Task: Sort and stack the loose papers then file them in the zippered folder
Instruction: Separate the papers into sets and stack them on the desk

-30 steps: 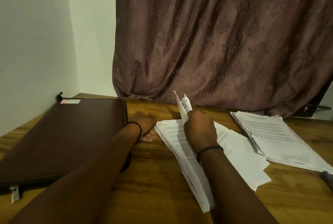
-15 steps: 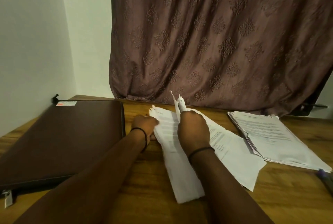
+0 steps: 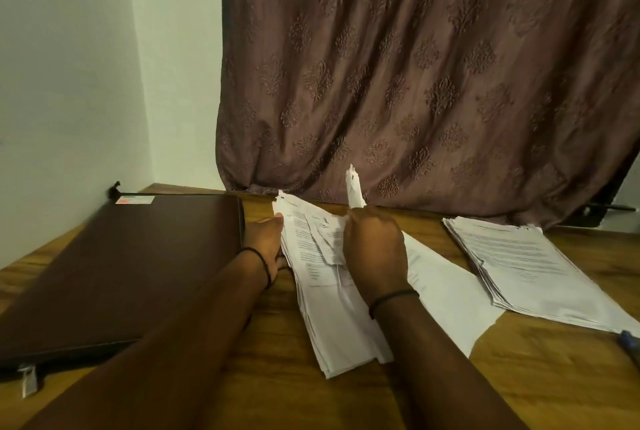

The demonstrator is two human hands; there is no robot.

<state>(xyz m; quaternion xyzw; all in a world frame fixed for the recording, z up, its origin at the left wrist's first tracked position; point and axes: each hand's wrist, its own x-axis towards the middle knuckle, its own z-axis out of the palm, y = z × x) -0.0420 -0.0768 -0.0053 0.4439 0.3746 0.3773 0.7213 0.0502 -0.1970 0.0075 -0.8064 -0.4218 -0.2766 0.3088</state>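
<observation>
A loose stack of white printed papers [image 3: 332, 322] lies slanted on the wooden table in front of me. My left hand [image 3: 265, 242] holds the stack's left edge, the fingers tucked under the sheets. My right hand [image 3: 375, 249] rests on the stack's top and grips a narrow rolled or folded paper [image 3: 354, 189] that sticks up from the fist. The dark brown zippered folder [image 3: 128, 267] lies closed at the left, its zip pull [image 3: 28, 382] at the near corner. A second, neater paper pile [image 3: 519, 260] sits at the right.
A brown patterned curtain [image 3: 415, 83] hangs behind the table, and a white wall closes the left side. A blue pen-like object [image 3: 628, 343] lies at the right edge. Bare wood [image 3: 277, 395] shows near the front edge.
The paper stack has turned and slid left toward the folder. My left hand went from lying on the table to taking the stack's left edge. My right hand kept its hold on the upright paper.
</observation>
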